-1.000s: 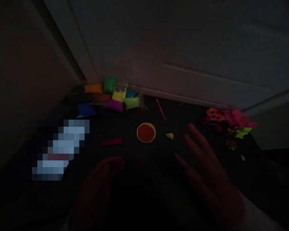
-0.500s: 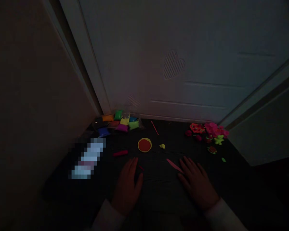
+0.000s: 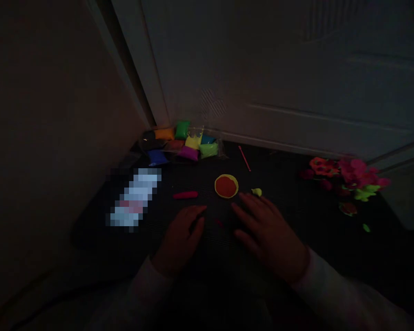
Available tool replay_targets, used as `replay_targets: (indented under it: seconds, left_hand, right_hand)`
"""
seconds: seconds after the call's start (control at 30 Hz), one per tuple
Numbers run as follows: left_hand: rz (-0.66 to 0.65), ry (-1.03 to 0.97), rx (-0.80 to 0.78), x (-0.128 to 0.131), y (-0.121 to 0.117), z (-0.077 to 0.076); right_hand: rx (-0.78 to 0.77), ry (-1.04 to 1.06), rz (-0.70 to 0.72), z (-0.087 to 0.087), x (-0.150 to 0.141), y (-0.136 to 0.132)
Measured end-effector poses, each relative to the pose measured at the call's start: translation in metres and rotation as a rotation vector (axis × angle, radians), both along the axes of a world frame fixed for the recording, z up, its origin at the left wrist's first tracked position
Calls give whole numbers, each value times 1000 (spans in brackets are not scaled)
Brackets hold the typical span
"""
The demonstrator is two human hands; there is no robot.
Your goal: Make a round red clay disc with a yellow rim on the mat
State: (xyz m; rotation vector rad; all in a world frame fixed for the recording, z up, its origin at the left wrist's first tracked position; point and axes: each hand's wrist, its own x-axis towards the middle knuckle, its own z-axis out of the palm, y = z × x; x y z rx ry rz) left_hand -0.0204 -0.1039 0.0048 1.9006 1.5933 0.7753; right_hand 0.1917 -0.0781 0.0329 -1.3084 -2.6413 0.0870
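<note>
Shifting inward, the right hand [image 3: 269, 234] brings the red disc [image 3: 226, 187] within reach; its grip, like the left hand [image 3: 180, 233]'s, is loosely parted, holding nothing visible.

Dark tabletop [image 3: 283, 168]: bright obj [image 3: 136, 195], pixelated, on L; colored pkts [image 3: 182, 130] bunched at back L, nr pale wall [image 3: 207, 55] w/ striped heart relief [image 3: 213, 104]. Pink stick [image 3: 244, 158] btwn pkts & pink/red flower shapes [image 3: 357, 170], back R; green leaf shape [image 3: 366, 227] in front.

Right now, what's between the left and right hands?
In the head view, a small pinkish piece lies on the dark tabletop between left hand and right hand; too dim to identify.
</note>
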Motion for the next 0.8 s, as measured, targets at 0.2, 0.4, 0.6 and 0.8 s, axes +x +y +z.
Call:
replay_targets:
  seconds: [0.2,0.4,0.6,0.8]
  left_hand:
    - [6,-20,-10,-1,-4,1]
    - [-32,27,-9,0,-8,4]
    - [-36,65,-17,0,-8,6]
    - [-42,73,-33,0,-7,7]
  right_hand:
    - [-22,-99,206,-30,-22,-14]
    - [-56,-103,168,-29,-16,-11]
    - [-69,-112,195,-29,-17,-12]
    - [-68,-105,245,-29,-16,-14]
